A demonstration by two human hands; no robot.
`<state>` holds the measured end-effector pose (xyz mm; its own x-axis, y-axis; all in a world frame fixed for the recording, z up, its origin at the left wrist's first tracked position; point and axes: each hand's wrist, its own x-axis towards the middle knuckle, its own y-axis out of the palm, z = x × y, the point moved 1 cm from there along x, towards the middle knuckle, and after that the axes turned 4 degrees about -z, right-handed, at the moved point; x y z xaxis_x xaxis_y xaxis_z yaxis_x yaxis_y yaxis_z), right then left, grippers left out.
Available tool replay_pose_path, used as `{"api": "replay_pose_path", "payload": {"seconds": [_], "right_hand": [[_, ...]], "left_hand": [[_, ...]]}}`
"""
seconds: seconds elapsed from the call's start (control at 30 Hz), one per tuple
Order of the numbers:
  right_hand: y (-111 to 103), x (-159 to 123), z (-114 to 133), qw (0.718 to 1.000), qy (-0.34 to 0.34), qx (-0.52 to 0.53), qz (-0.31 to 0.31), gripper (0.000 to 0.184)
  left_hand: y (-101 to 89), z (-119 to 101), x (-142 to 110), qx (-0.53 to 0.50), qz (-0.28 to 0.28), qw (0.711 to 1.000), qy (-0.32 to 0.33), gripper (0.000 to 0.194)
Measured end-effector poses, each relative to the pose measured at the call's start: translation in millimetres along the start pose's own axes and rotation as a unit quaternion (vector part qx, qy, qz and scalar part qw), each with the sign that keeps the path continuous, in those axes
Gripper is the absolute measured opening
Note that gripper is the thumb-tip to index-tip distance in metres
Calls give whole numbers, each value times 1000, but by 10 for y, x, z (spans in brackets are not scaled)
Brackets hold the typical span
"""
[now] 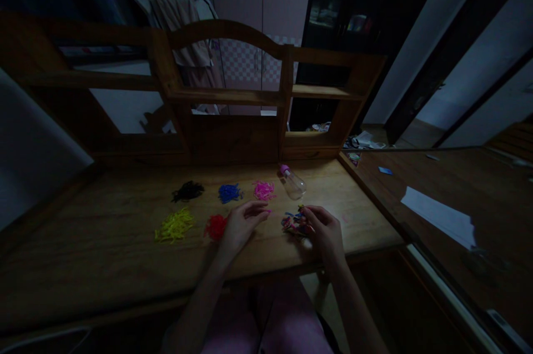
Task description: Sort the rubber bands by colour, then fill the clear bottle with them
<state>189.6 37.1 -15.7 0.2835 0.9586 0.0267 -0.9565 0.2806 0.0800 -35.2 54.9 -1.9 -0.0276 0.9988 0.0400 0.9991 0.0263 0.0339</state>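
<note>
My left hand [244, 224] is closed in a pinch on a small pink strip [267, 211], above the table right of the red pile. At the mixed-colour pile [293, 223], my right hand [328, 229] has thumb and forefinger together, with a small yellowish piece [300, 207] at the tips; its exact kind is too small to tell. Thin short strips lie sorted by colour: black [188, 191], blue [230, 193], pink [264, 190], yellow [175, 225] and red [215, 227], the red partly behind my left hand. A clear bottle with a pink top [295, 185] lies on its side behind the mixed pile.
The wooden table [104, 237] has a raised shelf frame [233, 97] along its far edge. To the right, a lower brown surface holds white paper [437, 215] and a small blue card [385, 171]. Clothes [183, 15] hang beyond the shelf. The room is dim.
</note>
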Motion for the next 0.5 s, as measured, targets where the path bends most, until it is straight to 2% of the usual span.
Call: {"api": "replay_pose_path", "payload": {"seconds": [0.1, 0.2, 0.27, 0.37, 0.5], "right_hand": [[-60, 25, -104, 1000, -15, -9, -19, 31], [-90, 52, -171, 999, -27, -24, -36, 30], [-89, 59, -188, 999, -27, -21, -35, 30], [-74, 47, -178, 999, -20, -3, -24, 30], [-59, 22, -154, 1000, -19, 20, -15, 29]], "left_hand": [[-186, 10, 90, 52, -33, 998, 17, 27], [-249, -9, 318, 140, -51, 987, 64, 18], [-218, -18, 522, 217, -45, 970, 99, 15], [-118, -15, 786, 303, -20, 943, 135, 20], [36, -24, 849, 329, -12, 930, 164, 21]]}}
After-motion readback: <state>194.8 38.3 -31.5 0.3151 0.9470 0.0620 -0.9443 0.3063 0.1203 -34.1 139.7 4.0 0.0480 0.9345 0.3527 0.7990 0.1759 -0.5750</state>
